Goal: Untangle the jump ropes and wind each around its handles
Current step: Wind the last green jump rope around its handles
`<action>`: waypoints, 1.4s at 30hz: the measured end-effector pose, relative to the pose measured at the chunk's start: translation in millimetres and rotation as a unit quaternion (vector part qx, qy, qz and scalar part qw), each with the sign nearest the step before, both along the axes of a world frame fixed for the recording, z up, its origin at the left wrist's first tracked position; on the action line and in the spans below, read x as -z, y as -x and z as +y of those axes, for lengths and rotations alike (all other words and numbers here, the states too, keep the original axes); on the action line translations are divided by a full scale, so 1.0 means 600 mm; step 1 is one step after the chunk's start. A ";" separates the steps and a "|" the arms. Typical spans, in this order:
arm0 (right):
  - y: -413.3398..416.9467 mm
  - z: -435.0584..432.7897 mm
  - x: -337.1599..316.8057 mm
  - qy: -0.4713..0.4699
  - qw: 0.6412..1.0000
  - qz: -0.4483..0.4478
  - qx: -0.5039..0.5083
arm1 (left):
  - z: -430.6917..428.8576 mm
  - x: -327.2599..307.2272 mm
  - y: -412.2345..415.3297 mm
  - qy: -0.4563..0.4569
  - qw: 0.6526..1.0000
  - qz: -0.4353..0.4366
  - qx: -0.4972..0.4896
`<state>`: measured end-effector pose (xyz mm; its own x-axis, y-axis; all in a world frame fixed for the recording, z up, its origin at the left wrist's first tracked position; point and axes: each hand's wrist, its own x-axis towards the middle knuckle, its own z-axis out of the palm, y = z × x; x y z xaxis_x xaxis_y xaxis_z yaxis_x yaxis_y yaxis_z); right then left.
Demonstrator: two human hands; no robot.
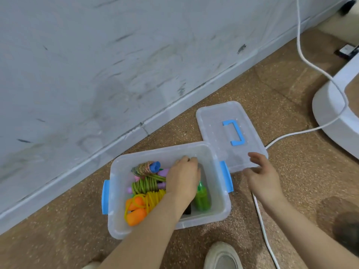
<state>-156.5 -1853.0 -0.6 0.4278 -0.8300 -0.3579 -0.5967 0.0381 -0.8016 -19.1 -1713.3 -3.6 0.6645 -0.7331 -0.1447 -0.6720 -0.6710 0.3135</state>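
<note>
A clear plastic bin [116,171] with blue latches stands on the floor. It holds wound jump ropes: a multicoloured one with a blue handle [147,167], a green rope on pink-purple handles [145,186], and a yellow rope on orange handles [136,210]. A pair of green handles [203,199] lies to their right. My left hand [182,177] reaches palm-down into the bin over the ropes, its fingers bent downward and its fingertips hidden. My right hand [262,175] hovers with relaxed fingers at the near edge of the lid [219,117], holding nothing.
The clear lid with a blue handle lies flat on the floor, right of the bin. A white cable [260,210] runs across the floor to a white appliance base [334,105] at the right. A grey wall rises behind the bin. My shoe [223,257] is at the bottom.
</note>
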 end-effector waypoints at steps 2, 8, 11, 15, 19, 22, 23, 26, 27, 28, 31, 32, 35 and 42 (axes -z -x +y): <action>0.005 -0.042 0.011 -0.001 0.998 0.067 0.006 | -0.004 -0.018 0.008 0.092 0.996 0.013 -0.016; -0.010 -0.110 0.082 -0.077 0.988 0.109 0.078 | -0.063 -0.044 0.061 0.026 0.982 -0.038 0.184; -0.024 -0.108 0.108 -0.061 0.986 0.105 0.110 | -0.105 -0.049 0.072 -0.161 0.966 -0.026 0.202; -0.038 -0.105 0.128 -0.039 0.983 0.133 0.124 | -0.131 -0.049 0.079 -0.230 0.956 -0.022 0.180; -0.054 -0.115 0.133 -0.066 0.979 0.137 0.139 | -0.123 -0.046 0.070 -0.155 0.973 -0.059 0.162; -0.057 -0.124 0.131 -0.079 0.978 0.119 0.154 | -0.126 -0.038 0.035 -0.083 0.982 -0.097 0.137; -0.053 -0.128 0.133 -0.067 0.978 0.117 0.160 | -0.130 -0.037 0.023 -0.087 0.984 -0.093 0.123; -0.033 -0.135 0.135 -0.039 0.980 0.099 0.167 | -0.142 -0.038 0.004 -0.130 0.983 -0.075 0.101; -0.031 -0.135 0.134 -0.031 0.984 0.097 0.148 | -0.146 -0.040 0.004 -0.153 0.979 -0.075 0.107; -0.030 -0.136 0.137 -0.023 0.987 0.112 0.113 | -0.152 -0.043 0.004 -0.185 0.973 -0.075 0.116; -0.036 -0.141 0.146 0.002 0.979 0.204 0.006 | -0.182 -0.051 0.004 -0.302 0.939 -0.058 0.154; -0.038 -0.143 0.144 -0.003 0.979 0.201 0.015 | -0.195 -0.051 0.004 -0.331 0.927 -0.045 0.170; -0.039 -0.140 0.124 -0.035 0.993 0.066 0.091 | -0.233 -0.044 0.012 -0.390 0.893 -0.004 0.224; -0.023 -0.118 0.026 0.040 0.969 -0.172 0.171 | -0.209 -0.035 0.011 -0.135 0.963 -0.003 0.234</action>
